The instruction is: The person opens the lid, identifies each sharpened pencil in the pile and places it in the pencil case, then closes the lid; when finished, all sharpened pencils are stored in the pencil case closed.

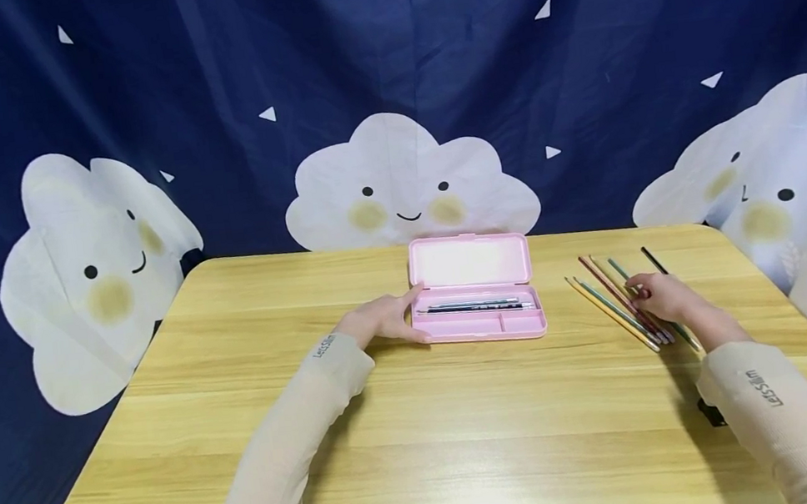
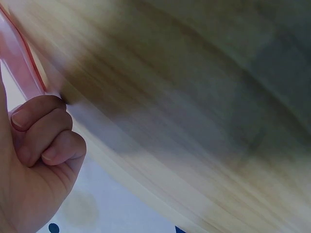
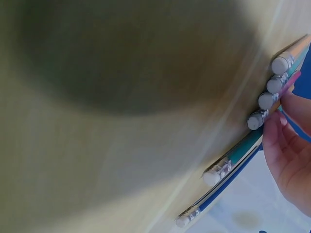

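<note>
A pink pencil case lies with its lid up, with two dark pencils in its long compartment. My left hand holds the case's left end, thumb at the front and index finger near the hinge. Its other fingers are curled in beside the case in the left wrist view. On the right, my right hand reaches over several loose pencils. Thumb and fingertips pinch a tan pencil in the row, its white eraser end toward me. The hand partly hides the pencils.
A green pencil and a dark pencil lie to the right of the pinched one. Everything rests on a wooden table. A dark blue curtain with white clouds hangs behind the table's back edge.
</note>
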Demonstrator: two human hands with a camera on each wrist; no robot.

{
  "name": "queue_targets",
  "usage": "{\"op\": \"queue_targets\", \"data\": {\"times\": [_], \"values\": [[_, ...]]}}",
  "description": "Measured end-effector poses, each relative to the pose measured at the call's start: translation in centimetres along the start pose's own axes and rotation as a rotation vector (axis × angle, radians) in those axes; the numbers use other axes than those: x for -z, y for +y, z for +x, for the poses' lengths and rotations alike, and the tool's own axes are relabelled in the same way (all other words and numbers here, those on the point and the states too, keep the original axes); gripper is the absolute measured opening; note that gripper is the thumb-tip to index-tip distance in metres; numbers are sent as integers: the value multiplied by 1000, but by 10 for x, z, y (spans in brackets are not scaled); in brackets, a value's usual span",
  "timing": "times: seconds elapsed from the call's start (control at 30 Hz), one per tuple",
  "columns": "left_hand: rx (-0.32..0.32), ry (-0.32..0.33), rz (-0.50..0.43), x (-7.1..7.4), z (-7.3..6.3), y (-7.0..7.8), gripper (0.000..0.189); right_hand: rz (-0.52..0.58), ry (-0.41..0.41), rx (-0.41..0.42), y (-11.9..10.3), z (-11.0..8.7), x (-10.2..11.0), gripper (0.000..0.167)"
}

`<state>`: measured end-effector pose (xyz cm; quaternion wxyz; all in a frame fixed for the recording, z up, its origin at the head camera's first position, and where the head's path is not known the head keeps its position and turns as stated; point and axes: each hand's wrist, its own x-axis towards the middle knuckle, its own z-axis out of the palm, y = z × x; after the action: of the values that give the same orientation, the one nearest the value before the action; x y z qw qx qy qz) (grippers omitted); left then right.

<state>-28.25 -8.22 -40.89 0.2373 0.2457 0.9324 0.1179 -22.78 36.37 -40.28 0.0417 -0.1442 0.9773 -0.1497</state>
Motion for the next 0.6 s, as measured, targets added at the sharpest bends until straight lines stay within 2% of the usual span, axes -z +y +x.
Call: {"op": "queue_targets", "data": {"times": [0.27, 0.43, 0.6], "values": [[-2, -3, -7, 0, 0, 1, 107, -40, -51, -18, -8, 0, 2, 31], [2, -8, -3, 0, 0, 2, 107, -28, -93, -40, -9, 1, 3, 34], [14, -10, -2, 1, -1, 2, 108, -18, -98, -33, -7, 2, 1, 36]]}}
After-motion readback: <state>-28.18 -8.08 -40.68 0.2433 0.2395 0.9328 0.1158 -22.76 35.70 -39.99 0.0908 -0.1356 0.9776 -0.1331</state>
